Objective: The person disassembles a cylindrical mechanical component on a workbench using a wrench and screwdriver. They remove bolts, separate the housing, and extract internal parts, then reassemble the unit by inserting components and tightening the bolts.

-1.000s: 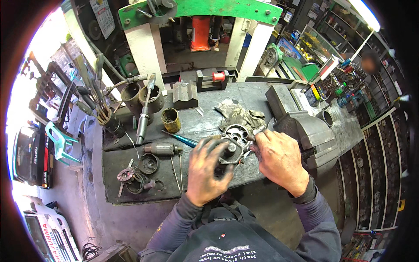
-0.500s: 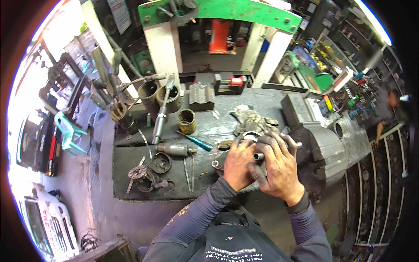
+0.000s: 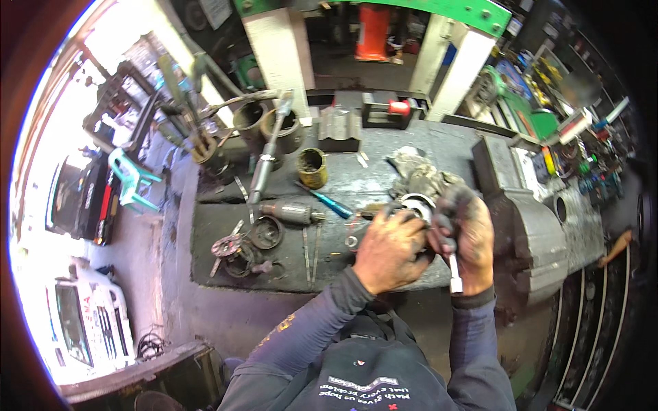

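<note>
My right hand [image 3: 469, 229] is closed around a shiny metal socket tool [image 3: 455, 272], whose wider end sticks out below the fingers toward me. Just left of it, my left hand [image 3: 394, 250] has its fingers curled over a round metal part with a bright ring-shaped rim [image 3: 417, 203]. Most of that part is hidden under the fingers. A crumpled grey rag [image 3: 419, 171] lies right behind both hands. Left of my left hand are a small metal ring [image 3: 351, 241] and a blue-handled screwdriver [image 3: 334, 205].
A large bench vise [image 3: 531, 240] stands to the right on the dark workbench [image 3: 212, 270]. Leftward lie a motor armature [image 3: 288, 213], a round cover [image 3: 266, 233] and a dismantled part [image 3: 236, 253]. A yellowish can [image 3: 312, 169] and a long-handled tool [image 3: 264, 171] are farther back.
My right hand has turned and drawn back slightly from my left, swinging the socket tool's end toward me. My left hand stays on the round part. The whole view has shifted.
</note>
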The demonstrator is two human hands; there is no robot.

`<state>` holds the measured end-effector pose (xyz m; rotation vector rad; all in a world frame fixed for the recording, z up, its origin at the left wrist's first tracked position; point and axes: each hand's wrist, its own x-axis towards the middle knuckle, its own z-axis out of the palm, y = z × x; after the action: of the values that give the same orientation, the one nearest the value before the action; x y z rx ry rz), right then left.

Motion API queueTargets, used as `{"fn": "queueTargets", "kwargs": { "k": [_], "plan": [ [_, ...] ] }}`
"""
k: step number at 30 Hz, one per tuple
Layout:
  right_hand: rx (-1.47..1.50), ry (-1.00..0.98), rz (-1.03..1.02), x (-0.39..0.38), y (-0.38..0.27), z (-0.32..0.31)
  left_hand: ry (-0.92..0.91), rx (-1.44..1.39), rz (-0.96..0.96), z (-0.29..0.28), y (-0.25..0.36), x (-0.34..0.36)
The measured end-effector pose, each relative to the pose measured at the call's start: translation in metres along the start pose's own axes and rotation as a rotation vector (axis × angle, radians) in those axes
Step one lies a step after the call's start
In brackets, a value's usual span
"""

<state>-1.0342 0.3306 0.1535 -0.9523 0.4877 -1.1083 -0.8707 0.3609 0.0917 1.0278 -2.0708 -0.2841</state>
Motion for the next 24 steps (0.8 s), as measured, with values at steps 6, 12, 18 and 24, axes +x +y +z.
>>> {"fn": "queueTargets", "kwargs": {
  "k": [6,12,18,24],
  "plan": [
    [-0.39,0.231,-0.175,-0.006,0.004,-0.011,0.03,-0.044,-0.02,-0.006,0.001,0.004],
    [-0.825,0.149,-0.318,-0.062,0.031,-0.016,0.13,-0.07,-0.184,-0.003,0.009,0.007],
    [-0.996,0.25,-0.442,-0.05,0.038,-0.011,-0.014,0.081,-0.085,-0.012,0.01,0.004],
    [-1.082,0.215,-0.391,-0.05,0.039,-0.009,0.092,0.028,-0.207,-0.004,0.012,0.005]
  ]
}}
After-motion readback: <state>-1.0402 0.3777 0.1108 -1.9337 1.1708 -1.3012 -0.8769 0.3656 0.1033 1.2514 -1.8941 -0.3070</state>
